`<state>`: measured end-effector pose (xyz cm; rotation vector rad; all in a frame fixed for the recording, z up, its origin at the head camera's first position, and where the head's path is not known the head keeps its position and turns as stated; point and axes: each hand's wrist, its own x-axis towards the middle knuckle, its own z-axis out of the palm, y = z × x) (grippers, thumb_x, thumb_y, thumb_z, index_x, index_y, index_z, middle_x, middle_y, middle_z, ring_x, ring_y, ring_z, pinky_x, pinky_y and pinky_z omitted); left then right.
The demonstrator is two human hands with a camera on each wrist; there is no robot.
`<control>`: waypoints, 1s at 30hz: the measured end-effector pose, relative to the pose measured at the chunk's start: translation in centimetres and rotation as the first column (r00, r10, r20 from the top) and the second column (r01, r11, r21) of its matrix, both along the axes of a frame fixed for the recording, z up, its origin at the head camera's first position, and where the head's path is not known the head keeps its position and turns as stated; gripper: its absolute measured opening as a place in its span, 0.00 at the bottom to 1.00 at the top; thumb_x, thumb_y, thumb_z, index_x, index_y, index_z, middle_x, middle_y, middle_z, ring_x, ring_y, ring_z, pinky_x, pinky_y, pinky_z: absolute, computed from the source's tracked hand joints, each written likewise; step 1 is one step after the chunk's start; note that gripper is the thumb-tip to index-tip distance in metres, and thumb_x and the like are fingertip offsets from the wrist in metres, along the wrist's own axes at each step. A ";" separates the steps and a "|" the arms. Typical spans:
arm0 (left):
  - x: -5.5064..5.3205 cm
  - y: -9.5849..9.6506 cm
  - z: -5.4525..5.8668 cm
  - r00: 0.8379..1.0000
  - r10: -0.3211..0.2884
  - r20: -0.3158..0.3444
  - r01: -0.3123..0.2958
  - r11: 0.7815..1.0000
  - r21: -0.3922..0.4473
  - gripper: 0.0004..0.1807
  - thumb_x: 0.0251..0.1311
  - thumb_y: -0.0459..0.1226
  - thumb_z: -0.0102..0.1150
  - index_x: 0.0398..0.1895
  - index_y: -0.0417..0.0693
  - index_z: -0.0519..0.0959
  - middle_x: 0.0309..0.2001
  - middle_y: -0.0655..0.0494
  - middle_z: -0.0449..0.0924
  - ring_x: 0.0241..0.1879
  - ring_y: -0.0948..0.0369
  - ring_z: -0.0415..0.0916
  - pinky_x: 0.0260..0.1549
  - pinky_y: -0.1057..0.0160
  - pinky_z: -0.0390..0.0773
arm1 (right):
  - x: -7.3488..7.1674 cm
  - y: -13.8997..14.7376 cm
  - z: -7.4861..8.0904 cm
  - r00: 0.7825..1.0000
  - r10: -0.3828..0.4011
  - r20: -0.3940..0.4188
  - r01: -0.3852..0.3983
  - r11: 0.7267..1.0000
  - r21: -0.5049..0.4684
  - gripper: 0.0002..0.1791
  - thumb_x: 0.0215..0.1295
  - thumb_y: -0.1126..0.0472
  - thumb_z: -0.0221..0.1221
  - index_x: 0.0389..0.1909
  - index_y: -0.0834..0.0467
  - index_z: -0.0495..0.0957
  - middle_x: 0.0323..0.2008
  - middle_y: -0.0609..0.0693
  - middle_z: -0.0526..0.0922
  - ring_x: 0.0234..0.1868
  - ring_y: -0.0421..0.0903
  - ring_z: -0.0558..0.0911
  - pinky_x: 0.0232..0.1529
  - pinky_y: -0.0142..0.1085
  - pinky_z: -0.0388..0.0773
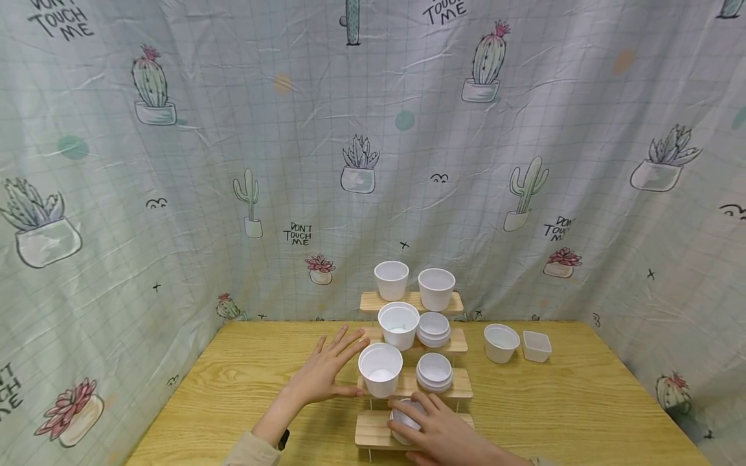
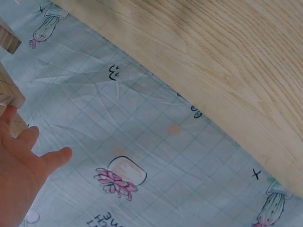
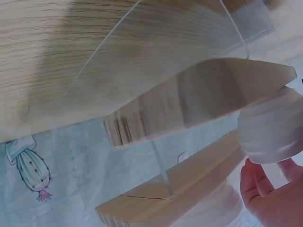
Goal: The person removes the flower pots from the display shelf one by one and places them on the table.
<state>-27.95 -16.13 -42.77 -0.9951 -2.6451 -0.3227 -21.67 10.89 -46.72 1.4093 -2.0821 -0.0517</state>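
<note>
Wooden steps of a tiered stand (image 1: 373, 426) hold white plastic cups, with a short cup (image 1: 402, 432) on the lowest step. My right hand (image 1: 440, 430) grips that cup from above, covering much of it. In the right wrist view, the cup (image 3: 272, 127) is against the wooden step (image 3: 203, 92), and my fingers (image 3: 255, 182) are at its rim. My left hand (image 1: 323, 374) is spread beside the stand's left side, near a tall cup (image 1: 381, 370). The left wrist view has a finger of that hand (image 2: 23, 165) at the end of a wooden step (image 2: 12, 90).
Higher steps carry several more cups, such as a deep cup (image 1: 436, 289) at the top and a stacked-looking short cup (image 1: 434, 372). Right of the stand, a round cup (image 1: 501, 343) and a square container (image 1: 536, 346) sit on the wooden table (image 1: 553, 414). Patterned curtains (image 1: 408, 213) surround it.
</note>
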 end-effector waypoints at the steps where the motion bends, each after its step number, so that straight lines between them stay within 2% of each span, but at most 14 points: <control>1: 0.0 0.0 0.0 1.000 -0.001 -0.002 0.001 1.000 0.000 0.50 0.39 0.59 0.63 0.68 0.60 0.53 0.69 0.58 0.51 0.70 0.51 0.41 0.56 0.32 0.53 | 0.0 0.0 0.0 1.000 -0.009 0.000 0.009 1.000 0.004 0.32 0.47 0.41 0.62 0.55 0.45 0.66 0.57 0.46 0.67 0.48 0.44 0.67 0.45 0.39 0.68; 4: -0.1 0.0 0.0 1.000 -0.004 -0.007 0.004 1.000 0.006 0.50 0.39 0.59 0.63 0.68 0.60 0.54 0.69 0.57 0.52 0.70 0.51 0.41 0.56 0.32 0.53 | 0.0 0.1 -0.1 1.000 -0.029 0.002 0.029 0.999 0.017 0.32 0.48 0.40 0.61 0.55 0.44 0.66 0.58 0.48 0.67 0.48 0.44 0.66 0.45 0.39 0.69; 10: 0.0 0.0 0.0 1.000 0.001 -0.009 -0.001 1.000 -0.003 0.50 0.39 0.60 0.62 0.68 0.61 0.53 0.69 0.58 0.52 0.70 0.51 0.41 0.56 0.32 0.53 | -0.1 0.0 -0.2 0.999 -0.044 -0.020 0.044 0.999 0.020 0.29 0.48 0.40 0.61 0.51 0.43 0.67 0.51 0.45 0.69 0.47 0.43 0.68 0.46 0.39 0.70; 24: 0.2 0.1 0.1 1.000 0.013 0.011 -0.013 1.000 -0.005 0.49 0.39 0.59 0.63 0.68 0.62 0.53 0.70 0.62 0.49 0.70 0.52 0.40 0.57 0.33 0.52 | -0.2 0.1 -0.2 1.000 -0.015 -0.012 0.015 1.000 0.018 0.28 0.47 0.41 0.62 0.50 0.44 0.68 0.49 0.45 0.68 0.46 0.43 0.69 0.46 0.39 0.72; 30: 0.1 0.0 0.1 1.000 0.014 0.014 -0.014 1.000 -0.011 0.50 0.40 0.61 0.61 0.68 0.61 0.52 0.70 0.60 0.49 0.70 0.52 0.40 0.57 0.33 0.52 | -0.3 0.3 -0.3 1.000 -0.004 -0.006 0.004 1.000 0.007 0.29 0.47 0.42 0.63 0.51 0.44 0.68 0.49 0.45 0.69 0.46 0.43 0.69 0.45 0.37 0.73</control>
